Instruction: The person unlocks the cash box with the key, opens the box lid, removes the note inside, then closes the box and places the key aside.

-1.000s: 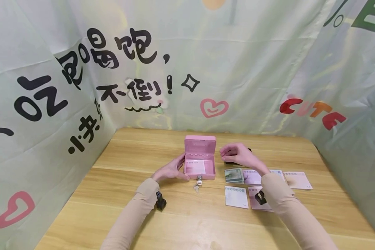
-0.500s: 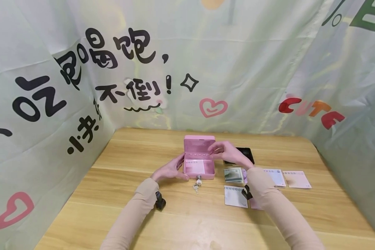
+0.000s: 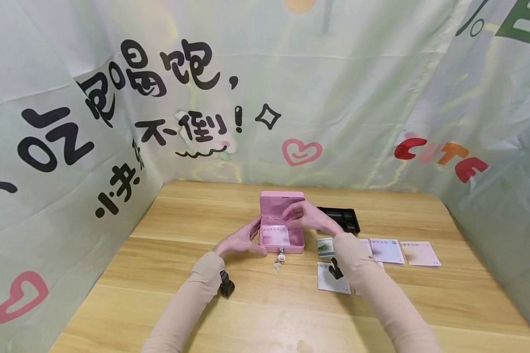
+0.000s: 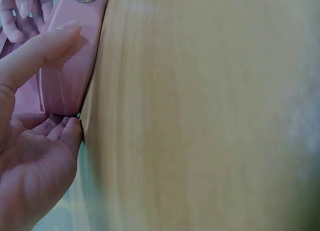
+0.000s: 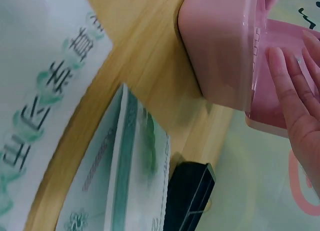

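Observation:
A small pink metal cash box (image 3: 296,250) stands on the table with its lid (image 3: 282,204) raised. Inside lies a pinkish printed note (image 3: 274,236) on the left side. My left hand (image 3: 240,240) holds the box at its front left corner; in the left wrist view the thumb lies along the front face and the fingers (image 4: 70,132) curl at the side. Above the box's right half is my right hand (image 3: 308,215), fingers loosely bent with nothing between them. A silver padlock (image 3: 281,254) with keys (image 3: 277,266) hangs at the front.
Right of the box lies a black compartment tray (image 3: 350,221). Nearer are a folded green note (image 3: 324,248), a bluish note stack (image 3: 386,251), a pink stack (image 3: 421,253) and a white-green stack (image 3: 329,282). A printed curtain (image 3: 357,98) surrounds the table's back and sides.
My right hand has moved left from beside the tray to over the open box, uncovering the tray. The left hand has stayed at the box corner.

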`<state>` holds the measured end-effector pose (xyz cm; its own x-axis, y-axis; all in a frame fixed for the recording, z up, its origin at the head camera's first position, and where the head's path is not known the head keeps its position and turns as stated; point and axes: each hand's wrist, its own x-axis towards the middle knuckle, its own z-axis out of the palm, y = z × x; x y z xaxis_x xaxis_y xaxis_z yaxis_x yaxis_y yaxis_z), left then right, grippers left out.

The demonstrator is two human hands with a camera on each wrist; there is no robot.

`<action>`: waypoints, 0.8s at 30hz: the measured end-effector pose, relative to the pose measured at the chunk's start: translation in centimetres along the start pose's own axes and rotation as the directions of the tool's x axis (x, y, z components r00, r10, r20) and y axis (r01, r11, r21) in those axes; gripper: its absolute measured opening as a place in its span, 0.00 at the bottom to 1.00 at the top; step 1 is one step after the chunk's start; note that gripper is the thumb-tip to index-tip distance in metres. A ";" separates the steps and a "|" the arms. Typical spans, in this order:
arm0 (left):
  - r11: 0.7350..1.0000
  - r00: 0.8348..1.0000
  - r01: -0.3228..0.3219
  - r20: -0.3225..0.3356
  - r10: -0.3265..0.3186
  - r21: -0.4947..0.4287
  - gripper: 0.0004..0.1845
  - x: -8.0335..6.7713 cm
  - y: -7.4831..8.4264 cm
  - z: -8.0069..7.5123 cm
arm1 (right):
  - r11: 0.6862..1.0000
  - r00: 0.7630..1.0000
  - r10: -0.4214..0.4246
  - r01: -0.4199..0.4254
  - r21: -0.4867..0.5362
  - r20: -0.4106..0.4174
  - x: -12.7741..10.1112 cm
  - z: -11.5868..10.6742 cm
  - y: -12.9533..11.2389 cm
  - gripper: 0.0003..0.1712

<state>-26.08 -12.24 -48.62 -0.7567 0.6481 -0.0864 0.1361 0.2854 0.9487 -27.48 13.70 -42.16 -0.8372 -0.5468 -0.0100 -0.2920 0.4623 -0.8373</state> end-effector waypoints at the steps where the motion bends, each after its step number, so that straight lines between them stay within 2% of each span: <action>1: 1.000 1.000 0.003 -0.001 -0.003 0.001 0.64 0.0 0.0 0.0 | 1.000 1.000 0.000 0.000 0.006 0.009 0.1 0.1 0.0 0.15; 10: 1.000 1.000 -0.003 0.003 0.003 0.010 0.63 -0.3 0.2 0.0 | 0.995 0.994 0.064 -0.070 0.068 0.087 1.1 1.0 0.4 0.19; 17: 1.000 1.000 -0.001 -0.006 0.001 0.013 0.63 -0.2 0.0 0.1 | 0.997 0.994 0.056 -0.062 0.056 0.097 1.4 1.4 0.9 0.18; 24: 1.000 1.000 0.001 0.002 -0.001 0.007 0.63 -0.1 -0.1 -0.1 | 0.997 0.988 0.061 -0.067 0.036 0.143 1.7 1.7 1.0 0.18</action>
<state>-26.10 -12.39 -48.73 -0.7553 0.6495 -0.0876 0.1401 0.2906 0.9465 -28.45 12.06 -43.92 -0.7785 -0.6120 -0.1391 -0.2185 0.4720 -0.8541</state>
